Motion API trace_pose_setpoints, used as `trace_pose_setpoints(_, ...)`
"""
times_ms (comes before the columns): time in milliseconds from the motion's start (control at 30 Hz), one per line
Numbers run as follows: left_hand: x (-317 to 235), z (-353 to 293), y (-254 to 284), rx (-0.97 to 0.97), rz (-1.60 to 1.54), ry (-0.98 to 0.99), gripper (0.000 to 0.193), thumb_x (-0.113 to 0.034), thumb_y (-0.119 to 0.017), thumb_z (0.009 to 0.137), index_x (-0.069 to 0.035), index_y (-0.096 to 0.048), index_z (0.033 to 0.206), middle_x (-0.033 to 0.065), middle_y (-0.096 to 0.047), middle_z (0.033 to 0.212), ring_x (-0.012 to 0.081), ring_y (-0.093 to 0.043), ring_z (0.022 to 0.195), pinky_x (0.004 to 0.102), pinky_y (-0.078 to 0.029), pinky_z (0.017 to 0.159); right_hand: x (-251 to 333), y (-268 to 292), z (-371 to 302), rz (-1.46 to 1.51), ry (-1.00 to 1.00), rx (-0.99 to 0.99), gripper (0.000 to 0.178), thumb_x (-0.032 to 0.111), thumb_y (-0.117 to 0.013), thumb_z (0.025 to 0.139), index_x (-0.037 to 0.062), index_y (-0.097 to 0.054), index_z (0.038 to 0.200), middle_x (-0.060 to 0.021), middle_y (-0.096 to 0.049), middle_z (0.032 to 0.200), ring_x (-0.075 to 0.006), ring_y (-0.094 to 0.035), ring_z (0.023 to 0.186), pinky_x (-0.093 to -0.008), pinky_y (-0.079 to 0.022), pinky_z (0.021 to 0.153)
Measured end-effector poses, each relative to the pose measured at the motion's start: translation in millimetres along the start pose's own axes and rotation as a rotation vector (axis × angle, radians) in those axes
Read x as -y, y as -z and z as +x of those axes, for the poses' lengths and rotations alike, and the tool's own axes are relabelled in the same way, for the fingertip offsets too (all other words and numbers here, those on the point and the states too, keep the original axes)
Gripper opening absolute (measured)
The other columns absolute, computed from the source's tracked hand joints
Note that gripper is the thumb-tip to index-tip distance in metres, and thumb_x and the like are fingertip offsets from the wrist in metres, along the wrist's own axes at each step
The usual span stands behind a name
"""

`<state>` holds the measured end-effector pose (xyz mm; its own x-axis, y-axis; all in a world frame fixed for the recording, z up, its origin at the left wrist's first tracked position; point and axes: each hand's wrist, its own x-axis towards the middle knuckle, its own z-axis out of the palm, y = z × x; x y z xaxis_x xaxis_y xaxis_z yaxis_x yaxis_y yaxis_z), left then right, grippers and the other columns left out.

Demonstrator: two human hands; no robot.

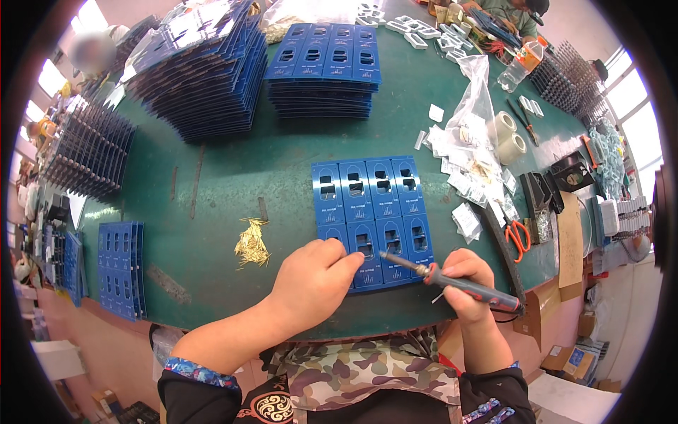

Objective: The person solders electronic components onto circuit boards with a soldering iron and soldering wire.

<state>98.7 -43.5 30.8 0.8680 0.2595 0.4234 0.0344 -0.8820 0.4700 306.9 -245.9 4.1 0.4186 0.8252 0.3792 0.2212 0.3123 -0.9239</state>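
A blue circuit board panel (330, 212) with two rows of cutouts lies flat on the green table in front of me. My left hand (311, 283) reaches over its near left part. Thumb and forefinger are pinched together at a cutout in the near row; whatever they hold is too small to make out. My right hand (466, 279) grips a soldering iron (487, 295) with a dark grey and red handle. Its metal tip points left, over the near row, close to my left fingertips. Left of the panel lies a small heap of gold-coloured pins (252, 244).
Tall stacks of blue panels (205, 92) and a shorter stack (323, 71) stand at the back. More blue panels (120, 268) lie left. Small plastic bags (470, 173), tape rolls (510, 148), orange-handled scissors (519, 240) and a bottle (521, 65) are right. A person (512, 18) sits far right.
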Motion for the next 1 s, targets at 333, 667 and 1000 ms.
trace_pose_setpoints(333,-43,-16,4,-0.037,-0.472,-0.004,0.026,0.001,-0.076,0.078,-0.003,-0.063,0.099,0.0116,-0.061,0.082,0.0270,-0.061,0.065,0.0355,-0.051,0.054,19,-47,-5,0.036,0.015,0.104,0.043,-0.002,-0.072,0.083,0.0051,-0.055,0.122,-0.0142,-0.068,0.092,-0.0231,-0.067,0.085,-0.0391,-0.052,0.085)
trace_pose_setpoints(667,-28,-21,20,-0.062,-0.398,0.007,0.022,0.002,-0.072,0.079,-0.002,-0.064,0.099,0.0103,-0.059,0.081,0.0270,-0.061,0.068,0.0362,-0.051,0.056,28,-58,16,-0.099,0.047,0.100,0.038,-0.002,-0.074,0.081,0.0038,-0.061,0.116,-0.0082,-0.064,0.084,-0.0190,-0.061,0.073,-0.0302,-0.048,0.067)
trace_pose_setpoints(1000,24,-23,27,-0.144,-0.074,0.109,0.016,0.001,-0.068,0.081,-0.001,-0.065,0.097,0.0106,-0.058,0.079,0.0274,-0.059,0.065,0.0362,-0.048,0.055,13,-45,38,-0.192,0.039,0.133,0.024,0.004,-0.069,0.078,0.0003,-0.064,0.101,-0.0111,-0.062,0.082,-0.0191,-0.058,0.069,-0.0302,-0.045,0.062)
